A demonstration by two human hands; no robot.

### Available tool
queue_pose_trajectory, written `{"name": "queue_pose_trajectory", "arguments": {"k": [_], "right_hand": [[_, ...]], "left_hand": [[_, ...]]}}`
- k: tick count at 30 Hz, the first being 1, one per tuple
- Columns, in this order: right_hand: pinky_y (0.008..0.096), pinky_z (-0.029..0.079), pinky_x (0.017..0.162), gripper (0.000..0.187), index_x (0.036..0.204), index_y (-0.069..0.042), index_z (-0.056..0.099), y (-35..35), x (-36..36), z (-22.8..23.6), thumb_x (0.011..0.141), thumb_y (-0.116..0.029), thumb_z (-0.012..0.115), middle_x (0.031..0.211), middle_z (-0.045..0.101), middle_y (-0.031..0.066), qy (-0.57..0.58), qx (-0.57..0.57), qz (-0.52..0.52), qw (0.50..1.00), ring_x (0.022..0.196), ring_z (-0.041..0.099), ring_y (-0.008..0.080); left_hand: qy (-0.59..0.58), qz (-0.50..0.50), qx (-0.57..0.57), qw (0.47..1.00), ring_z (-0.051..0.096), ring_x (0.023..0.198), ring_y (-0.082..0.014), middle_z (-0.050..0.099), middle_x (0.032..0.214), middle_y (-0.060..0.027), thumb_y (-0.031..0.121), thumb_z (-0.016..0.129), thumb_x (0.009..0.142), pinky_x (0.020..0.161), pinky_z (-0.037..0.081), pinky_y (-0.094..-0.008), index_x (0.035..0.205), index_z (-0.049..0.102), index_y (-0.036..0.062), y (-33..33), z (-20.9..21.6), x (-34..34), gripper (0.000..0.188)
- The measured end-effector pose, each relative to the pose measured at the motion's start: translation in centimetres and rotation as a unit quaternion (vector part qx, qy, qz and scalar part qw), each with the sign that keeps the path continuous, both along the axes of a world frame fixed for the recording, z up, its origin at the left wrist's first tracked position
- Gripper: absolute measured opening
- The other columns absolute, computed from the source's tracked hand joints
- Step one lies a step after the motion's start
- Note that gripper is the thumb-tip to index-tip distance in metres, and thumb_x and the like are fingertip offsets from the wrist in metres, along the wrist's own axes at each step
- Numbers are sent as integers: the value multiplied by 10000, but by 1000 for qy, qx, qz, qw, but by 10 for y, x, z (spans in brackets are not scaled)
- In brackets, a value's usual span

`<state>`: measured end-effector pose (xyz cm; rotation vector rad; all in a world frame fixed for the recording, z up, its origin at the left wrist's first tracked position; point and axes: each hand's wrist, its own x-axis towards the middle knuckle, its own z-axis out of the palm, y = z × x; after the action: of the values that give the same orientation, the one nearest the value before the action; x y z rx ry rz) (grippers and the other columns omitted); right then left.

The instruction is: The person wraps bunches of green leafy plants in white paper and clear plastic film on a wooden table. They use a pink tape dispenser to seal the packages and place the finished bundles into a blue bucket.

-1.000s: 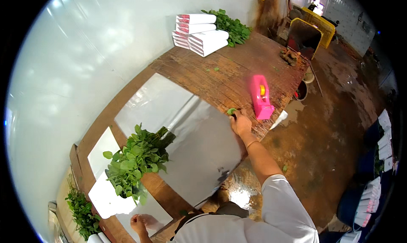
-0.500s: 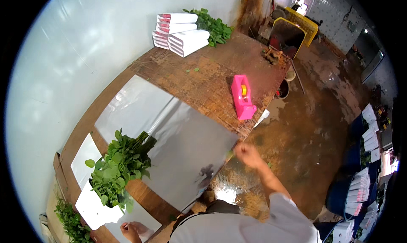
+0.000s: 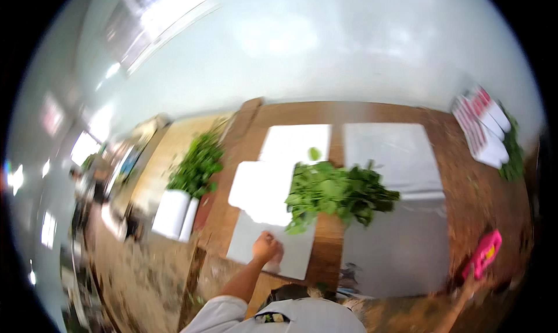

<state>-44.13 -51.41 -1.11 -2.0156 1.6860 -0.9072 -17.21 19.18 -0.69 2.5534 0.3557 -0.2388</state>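
Observation:
A leafy green bunch (image 3: 331, 193) lies on the wooden table (image 3: 482, 176), stems pointing right. Its left end meets bright white sheeting (image 3: 261, 187); whether flower heads are inside I cannot tell. My left hand (image 3: 266, 248) is over a pale sheet (image 3: 244, 240) in front of the bunch, fingers curled together; anything in them is too small to make out. At the table's right side, my right hand (image 3: 472, 285) is at the near end of a pink tape dispenser (image 3: 483, 254). Motion blur hides its fingers and whether it grips the dispenser.
Grey plastic sheets (image 3: 395, 246) lie under the stems. Wrapped white bundles with red showing (image 3: 479, 126) stand at the far right against the wall (image 3: 360, 54). More foliage (image 3: 200, 164) and white rolls (image 3: 172, 214) rest left of the table. A person (image 3: 87, 184) is far left.
The view has swung left, showing more of the room there. My right hand has gone from the grey sheet's near corner to the pink dispenser. My left hand stays by the pale sheet.

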Motion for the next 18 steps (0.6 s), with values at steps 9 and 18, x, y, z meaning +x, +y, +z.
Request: {"name": "queue_pose_trajectory", "arguments": {"k": [9, 18], "right_hand": [[377, 473, 888, 659, 1204, 83, 534, -18, -10, -20, 767, -333, 798, 1123, 632, 197, -59, -155, 70, 984, 954, 602, 288], [358, 507, 727, 505, 1042, 77, 618, 165, -2, 6, 756, -287, 821, 909, 670, 130, -118, -115, 112, 980, 779, 591, 200]], "left_hand": [[-82, -27, -106, 991, 609, 805, -351, 625, 838, -136, 237, 601, 796, 717, 480, -438, 957, 525, 92, 5, -1, 3, 230], [-90, -83, -189, 974, 619, 778, -321, 626, 855, -131, 241, 618, 827, 710, 495, -431, 905, 596, 63, 17, -1, 9, 196]]}}
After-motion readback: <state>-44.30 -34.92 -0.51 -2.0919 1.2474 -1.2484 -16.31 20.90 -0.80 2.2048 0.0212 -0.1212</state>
